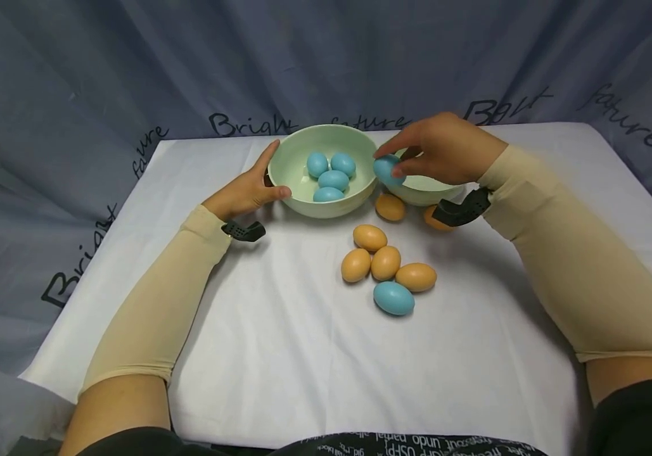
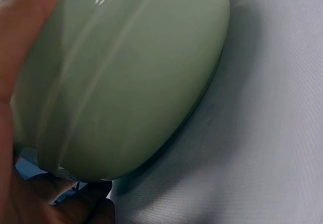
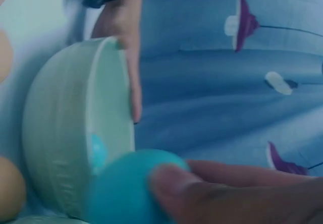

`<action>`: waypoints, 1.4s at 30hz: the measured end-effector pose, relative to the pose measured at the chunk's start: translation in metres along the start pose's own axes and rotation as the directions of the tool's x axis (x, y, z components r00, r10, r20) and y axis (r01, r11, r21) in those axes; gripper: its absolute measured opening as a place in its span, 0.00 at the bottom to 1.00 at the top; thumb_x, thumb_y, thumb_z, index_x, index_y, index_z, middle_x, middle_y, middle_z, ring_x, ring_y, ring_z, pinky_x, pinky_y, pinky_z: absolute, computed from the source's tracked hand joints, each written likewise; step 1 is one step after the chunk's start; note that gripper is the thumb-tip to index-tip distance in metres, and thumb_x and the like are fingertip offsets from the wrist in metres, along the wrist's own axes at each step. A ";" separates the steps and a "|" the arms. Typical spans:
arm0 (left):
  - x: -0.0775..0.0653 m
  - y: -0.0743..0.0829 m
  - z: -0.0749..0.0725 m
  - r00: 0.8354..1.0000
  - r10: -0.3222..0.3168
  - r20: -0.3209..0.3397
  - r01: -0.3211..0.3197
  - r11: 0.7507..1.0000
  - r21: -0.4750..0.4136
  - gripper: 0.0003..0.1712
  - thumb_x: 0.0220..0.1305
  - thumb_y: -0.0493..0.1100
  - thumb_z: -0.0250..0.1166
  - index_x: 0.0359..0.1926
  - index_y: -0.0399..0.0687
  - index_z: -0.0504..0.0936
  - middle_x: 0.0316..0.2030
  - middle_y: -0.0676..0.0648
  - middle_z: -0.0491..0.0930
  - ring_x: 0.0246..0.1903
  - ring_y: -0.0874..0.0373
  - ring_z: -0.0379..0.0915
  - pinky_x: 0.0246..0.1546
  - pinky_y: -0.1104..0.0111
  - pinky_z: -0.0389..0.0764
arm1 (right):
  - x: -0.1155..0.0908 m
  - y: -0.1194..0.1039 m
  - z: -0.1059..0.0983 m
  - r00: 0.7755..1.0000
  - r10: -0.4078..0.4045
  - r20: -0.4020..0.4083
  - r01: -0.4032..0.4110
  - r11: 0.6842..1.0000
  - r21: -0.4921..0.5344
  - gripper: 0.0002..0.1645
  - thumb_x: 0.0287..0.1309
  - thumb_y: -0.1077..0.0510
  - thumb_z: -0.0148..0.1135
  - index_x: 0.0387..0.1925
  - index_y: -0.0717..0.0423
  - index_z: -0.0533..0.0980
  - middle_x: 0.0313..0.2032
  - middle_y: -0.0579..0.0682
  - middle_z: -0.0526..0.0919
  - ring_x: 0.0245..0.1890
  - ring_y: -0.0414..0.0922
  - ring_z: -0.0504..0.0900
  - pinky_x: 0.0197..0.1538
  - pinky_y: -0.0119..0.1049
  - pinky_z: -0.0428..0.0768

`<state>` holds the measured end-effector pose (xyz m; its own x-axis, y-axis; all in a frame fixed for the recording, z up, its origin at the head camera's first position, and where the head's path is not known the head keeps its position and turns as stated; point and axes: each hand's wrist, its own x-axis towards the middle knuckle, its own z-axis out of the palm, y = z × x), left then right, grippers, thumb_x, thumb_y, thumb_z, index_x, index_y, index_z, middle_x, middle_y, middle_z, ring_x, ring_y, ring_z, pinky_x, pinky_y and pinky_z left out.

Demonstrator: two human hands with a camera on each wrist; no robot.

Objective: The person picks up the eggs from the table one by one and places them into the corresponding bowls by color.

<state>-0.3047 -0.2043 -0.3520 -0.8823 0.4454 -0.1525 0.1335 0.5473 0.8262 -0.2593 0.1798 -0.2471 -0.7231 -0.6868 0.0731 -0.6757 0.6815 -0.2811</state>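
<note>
Between the thumb and fingers of my right hand (image 1: 445, 149) is a blue egg (image 1: 385, 170), pinched at the right rim of the front light-green bowl (image 1: 320, 209). Several blue eggs (image 1: 333, 180) lie inside that bowl. On its left side, my left hand (image 1: 248, 188) grips the bowl, thumb toward the front and fingers round the back; the left wrist view shows the bowl's outer wall (image 2: 136, 77) close up. In the right wrist view the held blue egg (image 3: 133, 191) overlaps the bowl's opening.
A second light-green bowl (image 1: 431, 192) stands behind my right hand, partly hidden. Orange eggs (image 1: 390, 207) lie before the bowls, and several more orange eggs (image 1: 385, 263) cluster mid-table beside a blue egg (image 1: 394, 298). A grey curtain (image 1: 303, 57) hangs behind the white-covered table (image 1: 257, 354).
</note>
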 end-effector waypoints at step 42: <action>0.002 -0.003 -0.002 1.000 -0.001 0.001 0.001 1.000 -0.026 0.90 0.26 0.89 0.72 0.84 0.78 0.27 0.86 0.51 0.37 0.79 0.49 0.53 0.81 0.53 0.56 | 0.082 -0.003 0.038 0.954 0.012 0.299 -0.045 0.994 0.103 0.27 0.74 0.51 0.64 0.71 0.45 0.77 0.63 0.51 0.86 0.65 0.50 0.82 0.69 0.49 0.77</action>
<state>-0.3077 -0.2070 -0.3535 -0.8821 0.4452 -0.1541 0.1206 0.5295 0.8397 -0.3114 0.1121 -0.2766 -0.6556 -0.7226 -0.2193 -0.6240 0.6819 -0.3815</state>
